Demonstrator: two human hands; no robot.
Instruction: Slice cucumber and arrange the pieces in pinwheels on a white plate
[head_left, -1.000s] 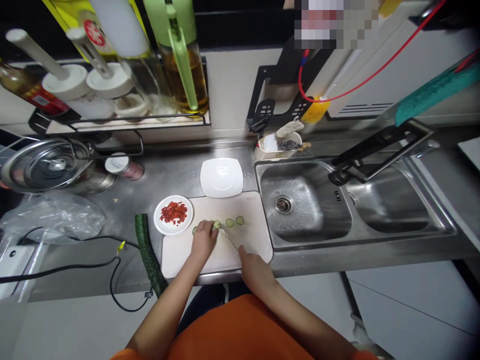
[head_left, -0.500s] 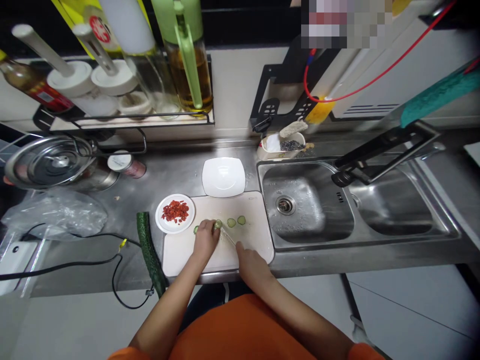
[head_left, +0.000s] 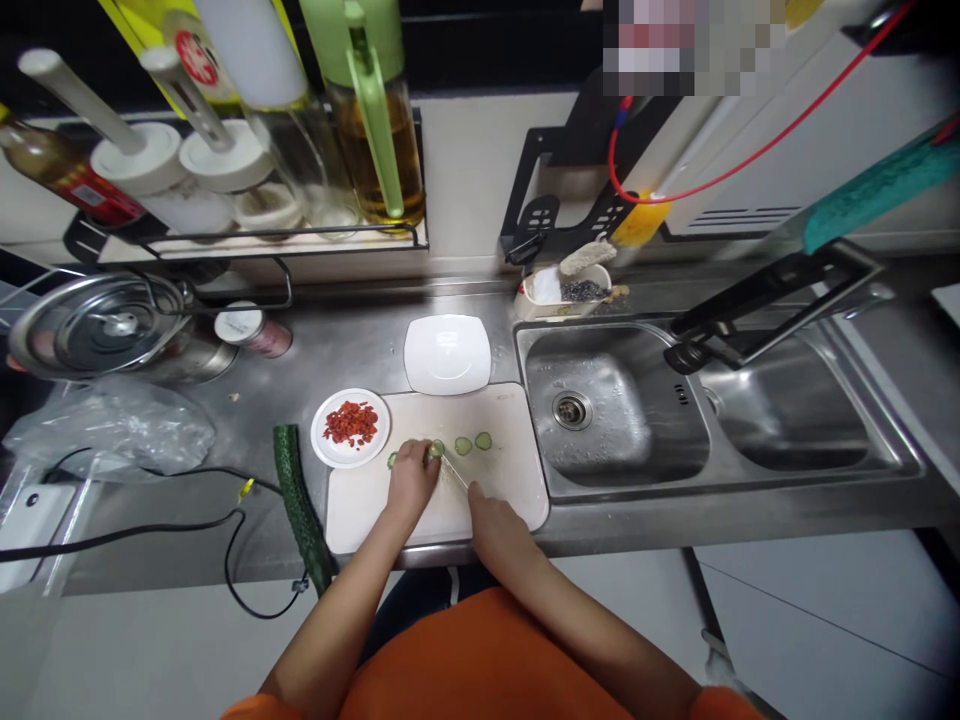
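**Knife at cut end of cucumber piece, L hand pinning it**

L hand (head_left: 411, 478) curls over a short cucumber piece (head_left: 433, 450), fingers clamped on it, mid cutting board (head_left: 360, 510). The piece's long axis runs left-right, approx. parallel to the board's far edge, and its cut end pokes out right of the fingertips. R hand (head_left: 491, 520), closed round the knife (head_left: 454, 470) handle, sits by the board's near edge, w/ the blade angling far-left to that cut end. L hand is nearer the piece. Two slices (head_left: 463, 446) lie just right of the blade. A plate (head_left: 322, 445) of red bits sits at the far-left corner, a whole cucumber (head_left: 298, 505) off the left edge, and a sink (head_left: 615, 420) off the right.
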